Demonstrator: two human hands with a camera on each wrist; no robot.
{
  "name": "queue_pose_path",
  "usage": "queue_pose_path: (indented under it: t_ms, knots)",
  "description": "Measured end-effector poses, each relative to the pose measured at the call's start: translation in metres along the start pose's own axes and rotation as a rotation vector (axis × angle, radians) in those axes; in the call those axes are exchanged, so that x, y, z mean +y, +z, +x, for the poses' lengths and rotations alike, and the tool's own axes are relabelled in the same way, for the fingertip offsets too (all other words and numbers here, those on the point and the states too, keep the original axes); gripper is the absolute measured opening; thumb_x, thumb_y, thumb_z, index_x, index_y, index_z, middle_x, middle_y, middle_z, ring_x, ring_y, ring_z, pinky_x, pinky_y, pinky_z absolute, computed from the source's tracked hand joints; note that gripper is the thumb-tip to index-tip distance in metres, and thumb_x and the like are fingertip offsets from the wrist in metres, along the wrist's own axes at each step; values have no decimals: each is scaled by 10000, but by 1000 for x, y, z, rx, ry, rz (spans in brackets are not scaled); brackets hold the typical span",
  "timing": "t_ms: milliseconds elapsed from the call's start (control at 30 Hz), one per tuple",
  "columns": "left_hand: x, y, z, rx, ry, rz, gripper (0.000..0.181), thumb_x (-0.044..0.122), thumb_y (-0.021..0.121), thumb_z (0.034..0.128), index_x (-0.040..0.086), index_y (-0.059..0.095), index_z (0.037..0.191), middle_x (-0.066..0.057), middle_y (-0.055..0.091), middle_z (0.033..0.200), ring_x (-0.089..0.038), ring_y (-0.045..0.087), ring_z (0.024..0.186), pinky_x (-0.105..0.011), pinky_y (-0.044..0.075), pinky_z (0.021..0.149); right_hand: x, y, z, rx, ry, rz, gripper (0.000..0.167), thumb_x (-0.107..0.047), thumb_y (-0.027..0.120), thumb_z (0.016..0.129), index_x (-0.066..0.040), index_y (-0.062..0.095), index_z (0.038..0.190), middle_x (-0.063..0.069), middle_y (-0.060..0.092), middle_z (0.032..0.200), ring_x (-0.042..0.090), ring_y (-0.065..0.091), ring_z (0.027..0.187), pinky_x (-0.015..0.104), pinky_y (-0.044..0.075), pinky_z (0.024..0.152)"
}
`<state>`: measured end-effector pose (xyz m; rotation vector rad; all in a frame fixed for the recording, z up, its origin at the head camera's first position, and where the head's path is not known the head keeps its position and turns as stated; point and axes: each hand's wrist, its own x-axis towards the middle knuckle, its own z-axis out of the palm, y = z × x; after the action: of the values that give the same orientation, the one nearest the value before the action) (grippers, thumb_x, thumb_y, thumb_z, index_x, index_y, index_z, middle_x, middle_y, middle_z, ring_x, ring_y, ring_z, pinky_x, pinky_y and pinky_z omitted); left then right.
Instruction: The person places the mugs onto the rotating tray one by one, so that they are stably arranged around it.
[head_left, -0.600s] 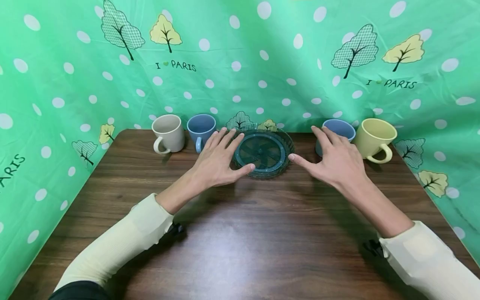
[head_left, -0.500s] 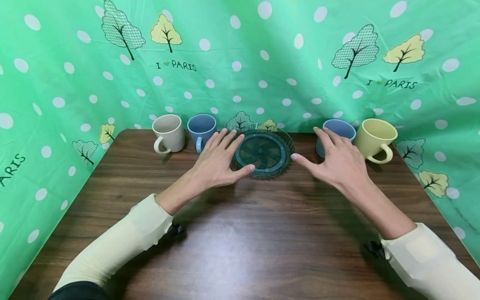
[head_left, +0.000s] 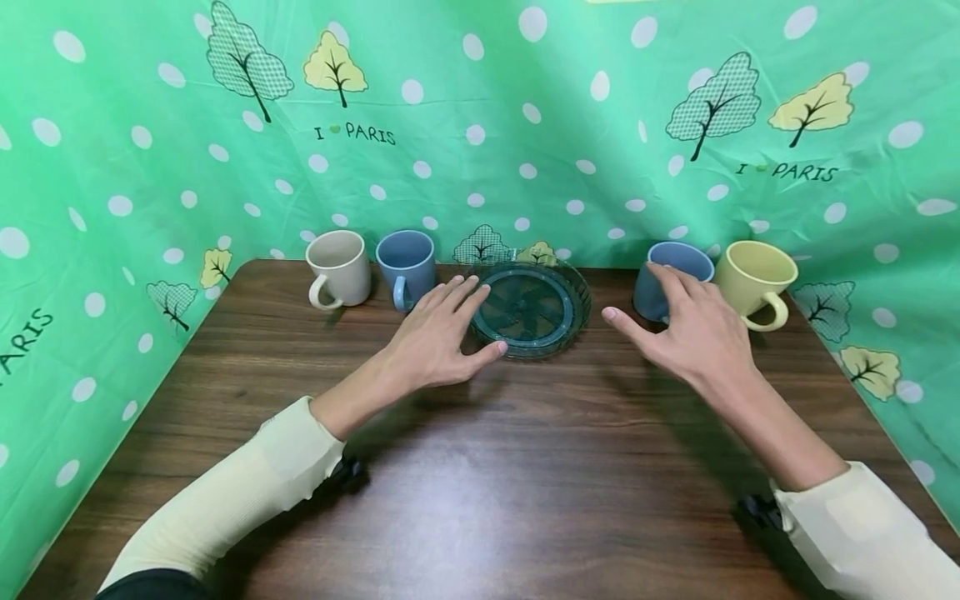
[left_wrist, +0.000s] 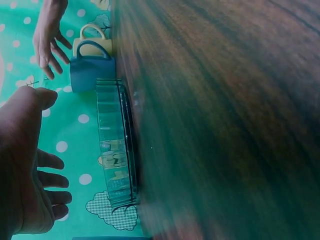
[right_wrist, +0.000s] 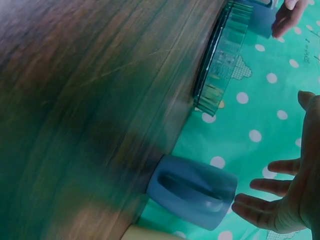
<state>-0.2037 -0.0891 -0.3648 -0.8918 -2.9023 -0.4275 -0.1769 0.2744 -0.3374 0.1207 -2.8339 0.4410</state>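
A round, see-through green dish (head_left: 522, 308) with a ribbed side stands on the table's far part. My left hand (head_left: 438, 333) hovers at its left side, fingers spread. In the left wrist view a gap shows between that hand (left_wrist: 22, 165) and the dish (left_wrist: 114, 145). My right hand (head_left: 693, 333) is held in the air right of the dish, fingers apart and holding nothing. Behind its fingers stands a blue mug (head_left: 678, 260), partly hidden. The right wrist view shows fingertips close to this mug (right_wrist: 192, 192); I cannot tell whether they touch.
Left of the dish stand a second blue mug (head_left: 406, 260) and a whitish mug (head_left: 339, 268). A yellow mug (head_left: 757, 279) is at the far right. The dark wooden table (head_left: 480, 467) ends at a green dotted cloth (head_left: 480, 167) behind and beside it.
My right hand has drawn to the right and slightly back towards me, away from the dish. My left hand has come back slightly. The dish and mugs have not moved.
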Motion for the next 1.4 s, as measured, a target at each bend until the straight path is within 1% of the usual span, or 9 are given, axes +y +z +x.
queue_pose_path:
  t_ms: [133, 300, 433, 667, 967, 1067, 1233, 1333, 1400]
  knots:
    - [1, 1, -1, -6, 10, 11, 911, 684, 588, 1084, 86, 409, 1748, -179, 356, 1842, -399, 329, 1730, -590, 297, 1420, 5, -1, -1, 5, 14, 12, 1018, -834, 642, 979, -172, 448, 1728, 271, 500, 1714, 587, 462, 1523, 841, 438, 1103]
    - [1, 5, -2, 3, 27, 13, 878, 656, 595, 1088, 67, 449, 1723, -196, 425, 1803, -403, 388, 1701, -583, 341, 1400, 12, -2, -3, -1, 39, 11, 1025, -834, 628, 988, -146, 444, 1726, 269, 496, 1717, 569, 466, 1523, 839, 454, 1067]
    - [0, 7, -4, 0, 41, 8, 856, 631, 598, 1093, 51, 467, 1708, -203, 447, 1788, -409, 412, 1687, -579, 352, 1396, 17, -2, -4, -3, 48, 13, 1028, -828, 622, 996, -127, 439, 1725, 281, 496, 1710, 568, 472, 1511, 836, 464, 1042]
    - [-2, 10, -7, -39, 56, -9, 817, 579, 552, 1123, 5, 465, 1698, -214, 432, 1796, -400, 389, 1702, -557, 321, 1416, 24, -2, -6, 7, 55, 35, 1001, -796, 628, 1012, -107, 440, 1713, 303, 484, 1704, 567, 460, 1532, 853, 461, 1012]
    - [-6, 14, -11, -40, 67, -53, 759, 519, 491, 1159, -10, 450, 1702, -238, 418, 1797, -422, 376, 1705, -566, 307, 1420, 33, 0, -8, -4, 102, 78, 999, -783, 621, 1025, -100, 418, 1725, 312, 442, 1724, 582, 474, 1509, 863, 458, 996]
    - [-6, 14, -12, -53, 71, -57, 762, 522, 481, 1167, -5, 429, 1715, -232, 401, 1808, -414, 360, 1714, -554, 291, 1429, 35, 1, -8, -5, 118, 100, 1010, -773, 623, 1030, -80, 402, 1732, 328, 431, 1725, 594, 480, 1498, 863, 458, 1004]
    - [-8, 16, -14, -81, 75, -59, 767, 536, 437, 1184, 3, 391, 1734, -209, 361, 1832, -387, 326, 1733, -539, 263, 1441, 39, 3, -11, 10, 148, 144, 1036, -751, 643, 1033, -42, 373, 1739, 369, 460, 1662, 557, 518, 1407, 816, 467, 987]
    - [-10, 17, -15, -88, 78, -66, 752, 533, 399, 1197, 16, 379, 1742, -200, 352, 1839, -378, 309, 1741, -537, 251, 1446, 42, 4, -12, 21, 172, 178, 1073, -737, 661, 1033, -33, 310, 1762, 385, 481, 1598, 532, 530, 1336, 789, 463, 985]
    - [-11, 18, -15, -91, 85, -71, 732, 519, 376, 1208, 26, 369, 1748, -198, 350, 1840, -378, 301, 1745, -537, 242, 1449, 45, 4, -12, 28, 182, 205, 1091, -719, 679, 1034, -27, 269, 1772, 393, 488, 1578, 538, 542, 1337, 782, 463, 1009]
